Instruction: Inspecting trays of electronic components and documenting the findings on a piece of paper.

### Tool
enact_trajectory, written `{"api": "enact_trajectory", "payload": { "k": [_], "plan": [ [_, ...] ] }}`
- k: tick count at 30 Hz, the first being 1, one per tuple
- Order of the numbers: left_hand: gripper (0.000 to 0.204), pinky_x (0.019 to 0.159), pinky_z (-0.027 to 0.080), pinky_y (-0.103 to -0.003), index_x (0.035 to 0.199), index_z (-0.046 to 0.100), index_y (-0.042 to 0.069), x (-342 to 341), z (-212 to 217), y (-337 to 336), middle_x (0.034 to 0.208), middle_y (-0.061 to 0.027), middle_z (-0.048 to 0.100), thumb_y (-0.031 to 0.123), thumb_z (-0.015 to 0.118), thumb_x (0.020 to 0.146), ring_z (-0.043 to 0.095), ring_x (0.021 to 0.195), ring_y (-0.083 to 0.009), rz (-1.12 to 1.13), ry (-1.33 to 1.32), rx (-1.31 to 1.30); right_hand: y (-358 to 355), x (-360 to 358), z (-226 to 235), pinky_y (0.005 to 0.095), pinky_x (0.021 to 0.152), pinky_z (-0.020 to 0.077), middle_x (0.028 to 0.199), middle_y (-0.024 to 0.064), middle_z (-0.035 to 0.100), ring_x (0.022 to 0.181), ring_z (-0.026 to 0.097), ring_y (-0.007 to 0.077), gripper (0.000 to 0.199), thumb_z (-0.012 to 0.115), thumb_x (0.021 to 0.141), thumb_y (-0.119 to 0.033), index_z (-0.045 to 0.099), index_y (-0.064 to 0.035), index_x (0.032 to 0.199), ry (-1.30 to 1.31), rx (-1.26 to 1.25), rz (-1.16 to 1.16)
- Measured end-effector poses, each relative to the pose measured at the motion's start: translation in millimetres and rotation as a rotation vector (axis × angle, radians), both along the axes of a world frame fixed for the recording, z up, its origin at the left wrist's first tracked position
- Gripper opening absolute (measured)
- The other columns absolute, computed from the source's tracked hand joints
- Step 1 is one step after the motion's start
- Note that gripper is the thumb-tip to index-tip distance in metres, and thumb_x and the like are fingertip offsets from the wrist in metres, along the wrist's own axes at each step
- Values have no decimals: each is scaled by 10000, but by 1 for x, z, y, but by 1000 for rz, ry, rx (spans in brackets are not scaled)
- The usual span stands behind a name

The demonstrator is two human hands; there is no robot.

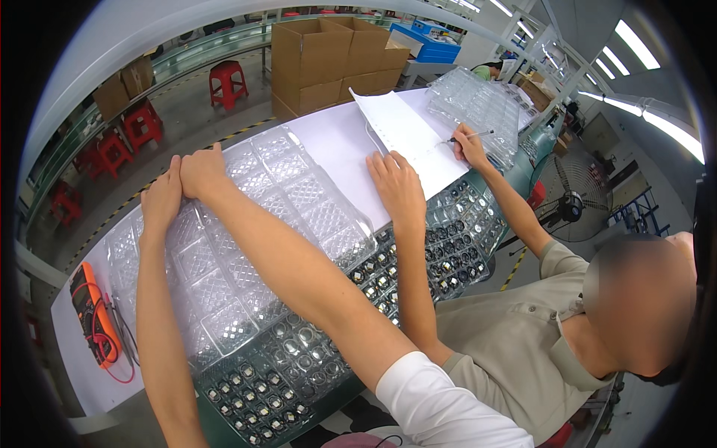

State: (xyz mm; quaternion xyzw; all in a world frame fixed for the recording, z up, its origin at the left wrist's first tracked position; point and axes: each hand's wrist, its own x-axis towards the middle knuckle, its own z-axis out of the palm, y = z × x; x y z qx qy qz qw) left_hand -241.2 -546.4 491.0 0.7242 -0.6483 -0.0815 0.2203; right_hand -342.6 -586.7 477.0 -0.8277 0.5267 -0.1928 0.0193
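- Head view: my left hand (162,200) and right hand (202,172) meet at the far edge of the clear, embossed plastic tray (213,254); I cannot tell how open they are or whether they grip it.
- It lies on the white desk (328,157), beside the orange-and-black multimeter (91,310).

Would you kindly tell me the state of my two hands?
Left hand: at clear plastic trays; open or closed cannot be told.
Right hand: close beside it; likewise unclear.
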Motion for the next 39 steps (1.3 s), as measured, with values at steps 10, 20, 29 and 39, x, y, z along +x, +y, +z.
{"api": "enact_trajectory", "payload": {
  "k": [10,20,29,39],
  "plan": [
    [675,997,245,-454,1097,618,54,-1,1,1,1109,-170,600,522,162,926,505,1113,-333,-10,2,-10,-3,1,-2,431,906,327,855,84,676,867,637,243,215,501,774,-214,679,-118,848,-7,-5,-16],
    [675,1003,247,-465,1189,560,82,2,-10,-9,1162,-161,573,541,145,918,476,1154,-334,-23,-15,49,0,-8,-2,476,977,292,914,95,672,911,629,259,254,483,798,-225,676,-106,912,-52,46,17],
    [481,963,318,-479,1419,190,223,37,-34,-34,1295,-118,478,305,235,948,463,1173,-310,-64,-316,101,0,0,0,498,1016,256,1009,98,654,1015,593,242,292,482,809,-239,667,-103,989,-57,87,25],
    [671,1015,245,-425,1261,493,114,20,-24,-24,1251,-117,522,538,101,918,432,1204,-309,-19,-131,37,-7,0,-4,481,1026,240,1024,79,653,1029,588,239,290,499,798,-242,668,-127,1003,-43,103,10]
  ]
}}
